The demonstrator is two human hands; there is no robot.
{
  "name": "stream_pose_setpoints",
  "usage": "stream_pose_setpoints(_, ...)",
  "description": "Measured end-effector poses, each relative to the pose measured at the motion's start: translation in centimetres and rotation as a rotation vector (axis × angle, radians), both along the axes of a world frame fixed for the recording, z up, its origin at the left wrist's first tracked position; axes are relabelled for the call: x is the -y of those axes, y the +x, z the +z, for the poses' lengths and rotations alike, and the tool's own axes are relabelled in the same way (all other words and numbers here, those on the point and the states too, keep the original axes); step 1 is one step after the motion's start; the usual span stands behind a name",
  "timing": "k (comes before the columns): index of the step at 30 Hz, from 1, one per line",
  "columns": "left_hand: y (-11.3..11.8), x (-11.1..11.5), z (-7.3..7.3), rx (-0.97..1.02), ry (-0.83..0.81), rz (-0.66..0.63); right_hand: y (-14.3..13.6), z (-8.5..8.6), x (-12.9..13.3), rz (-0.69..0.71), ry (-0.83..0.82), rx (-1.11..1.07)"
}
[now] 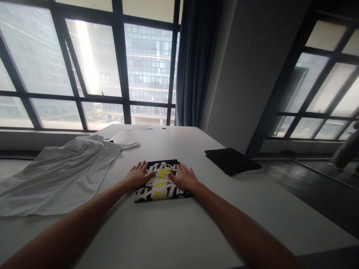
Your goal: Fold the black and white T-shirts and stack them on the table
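A folded black garment (160, 191) with white and yellow lettering lies flat in the middle of the white table. My left hand (138, 176) rests on its left side, fingers stretched out and palm down. On its right side lies my right hand (185, 178), also flat with the fingers extended. Both thumbs point inward over the yellow print. Parts of the garment's left and right edges are hidden under my hands.
To the left, a white cloth garment (73, 164) is spread loosely over the table (157, 231). Beyond it lies a small folded white cloth (127, 144). A folded black cloth (231, 160) sits near the right table edge. Windows and a dark curtain (193, 67) stand behind.
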State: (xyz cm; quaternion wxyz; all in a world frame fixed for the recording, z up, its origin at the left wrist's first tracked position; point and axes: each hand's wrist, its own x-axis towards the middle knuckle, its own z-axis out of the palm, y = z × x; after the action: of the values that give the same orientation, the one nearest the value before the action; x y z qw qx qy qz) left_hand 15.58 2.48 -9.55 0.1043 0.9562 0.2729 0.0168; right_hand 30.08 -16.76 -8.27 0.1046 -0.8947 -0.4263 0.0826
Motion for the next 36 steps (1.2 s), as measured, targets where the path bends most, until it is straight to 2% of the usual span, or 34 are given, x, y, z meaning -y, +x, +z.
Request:
stream_pose_setpoints(3, -0.8, -0.5, 0.5, -0.043, 0.005, 0.028, -0.3, 0.7, 0.6, -0.052, 0.001, 0.071)
stream_pose_setpoints(7, -2.2, 0.3, 0.8, -0.092, -0.003, 0.048, 0.0, 1.6, 1.3, -0.087, 0.016, 0.11)
stream_pose_setpoints(12, -4.3, 1.9, 0.0, -0.069, 0.001, 0.094, 1.0, 1.3, 1.3, -0.019, 0.255, -0.23)
stream_pose_setpoints(16, -5.0, 2.4, -0.2, -0.014, -0.002, 0.102, 1.3, 0.5, 0.6, -0.055, 0.463, -0.464)
stream_pose_setpoints(20, -5.2, 1.8, 0.0, 0.034, -0.033, 0.097, 2.9, 0.5, 0.6, -0.012, 0.612, -0.352)
stream_pose_setpoints(22, -5.4, 1.4, -0.1, 0.051, -0.039, 0.097, 4.3, 0.9, 1.2, -0.003, 0.674, -0.261)
stream_pose_setpoints(24, -5.5, 1.1, -0.3, 0.05, -0.023, 0.083, 5.8, 1.3, 2.1, -0.02, 0.722, -0.261)
stream_pose_setpoints(26, -5.7, 1.1, -0.4, 0.039, 0.008, 0.057, 7.0, 1.4, 3.0, -0.049, 0.721, -0.365)
stream_pose_setpoints(29, -5.8, 1.3, -0.4, 0.016, 0.046, 0.025, 7.9, 1.3, 3.8, -0.077, 0.633, -0.599)
stream_pose_setpoints(31, -5.9, 1.5, -0.2, 0.001, 0.047, 0.018, 8.1, 1.3, 4.0, -0.08, 0.585, -0.653)
stream_pose_setpoints(36, -5.9, 1.5, -0.1, 0.011, 0.051, 0.01, 8.8, 1.2, 4.1, -0.04, 0.612, -0.35)
